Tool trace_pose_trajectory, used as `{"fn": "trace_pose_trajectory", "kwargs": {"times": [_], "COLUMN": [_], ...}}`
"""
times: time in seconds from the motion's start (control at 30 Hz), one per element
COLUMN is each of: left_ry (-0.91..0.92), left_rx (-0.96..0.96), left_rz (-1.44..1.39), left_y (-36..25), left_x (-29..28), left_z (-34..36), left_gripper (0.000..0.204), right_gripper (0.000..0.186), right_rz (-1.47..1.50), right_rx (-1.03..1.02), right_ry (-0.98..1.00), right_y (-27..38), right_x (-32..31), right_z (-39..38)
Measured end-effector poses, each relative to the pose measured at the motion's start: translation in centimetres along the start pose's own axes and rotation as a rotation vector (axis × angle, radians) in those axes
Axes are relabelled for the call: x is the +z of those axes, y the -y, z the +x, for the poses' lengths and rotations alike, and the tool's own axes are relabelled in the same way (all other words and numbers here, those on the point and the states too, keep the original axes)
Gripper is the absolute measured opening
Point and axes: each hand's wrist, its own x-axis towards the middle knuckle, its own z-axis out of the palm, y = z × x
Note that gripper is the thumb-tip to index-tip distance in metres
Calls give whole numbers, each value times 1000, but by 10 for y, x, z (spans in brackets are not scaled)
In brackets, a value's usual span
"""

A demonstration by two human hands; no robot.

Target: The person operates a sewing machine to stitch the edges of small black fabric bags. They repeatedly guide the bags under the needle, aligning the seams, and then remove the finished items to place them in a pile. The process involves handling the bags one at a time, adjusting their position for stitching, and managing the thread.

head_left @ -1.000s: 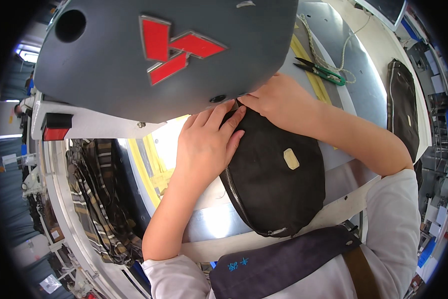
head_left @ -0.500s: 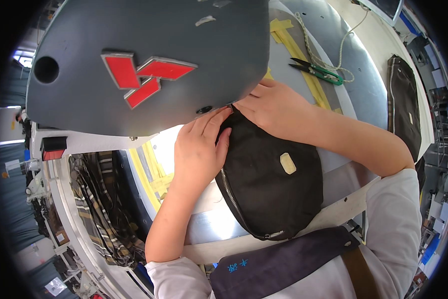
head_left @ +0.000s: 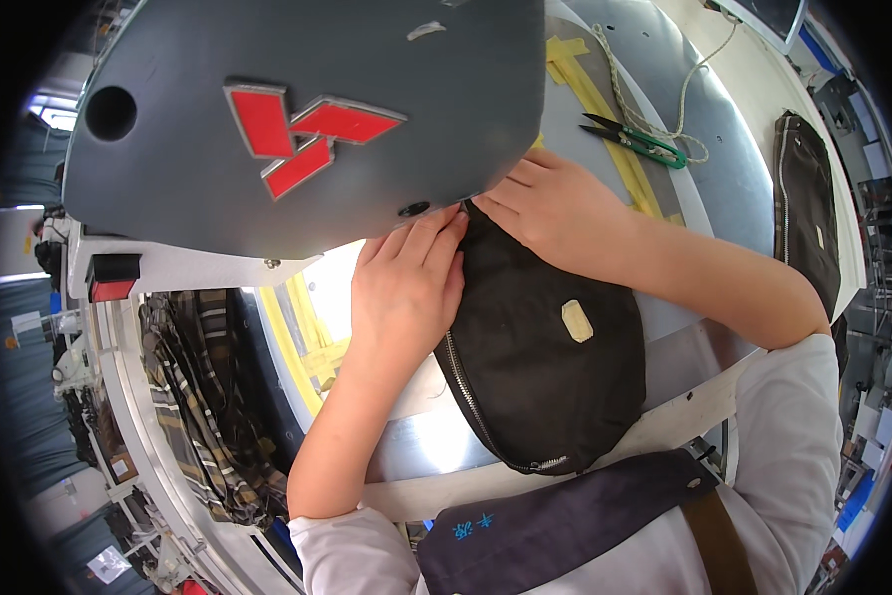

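Note:
A grey sewing machine head (head_left: 178, 139) with a red emblem overhangs my work. Beneath its lower edge lies a black fabric pouch (head_left: 540, 387), with a curved zipper and a cream patch (head_left: 576, 321). My left hand (head_left: 401, 283) grips the pouch's upper left part, fingers bent and close together, thumb alongside. My right hand (head_left: 555, 213) holds the upper right part of the pouch, its fingertips partly hidden at the machine's edge. Both hands are close together around the spot under the head.
Green-handled snips (head_left: 654, 144) and a cord (head_left: 702, 69) lie behind my right hand on the taped metal plate (head_left: 714, 139). Another black zipped pouch (head_left: 801, 188) is at the right edge. Folded plaid fabric (head_left: 203, 397) hangs at the left, beside a white rail.
The view has shifted slightly. My right fingers have spread a little along the machine's edge; both hands stay on the pouch, which has barely moved.

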Motion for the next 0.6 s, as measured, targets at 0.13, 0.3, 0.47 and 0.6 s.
{"fn": "trace_pose_trajectory", "kwargs": {"times": [0.13,0.3,0.47,0.6], "left_ry": [-4,0,-15,-26], "left_rx": [-11,-27,-30,-18], "left_rz": [-10,-12,-28,-25], "left_y": [2,1,1,1], "left_x": [2,2,5,5], "left_z": [-2,-3,-3,-4], "left_gripper": [33,33,34,33], "right_gripper": [13,13,14,14], "right_rz": [-10,-20,-33,-32], "right_rx": [-33,-59,-65,-64], "right_ry": [42,69,101,86], "right_y": [-1,-1,-1,1], "right_x": [-2,-4,-5,-5], "right_z": [1,2,2,3]}}
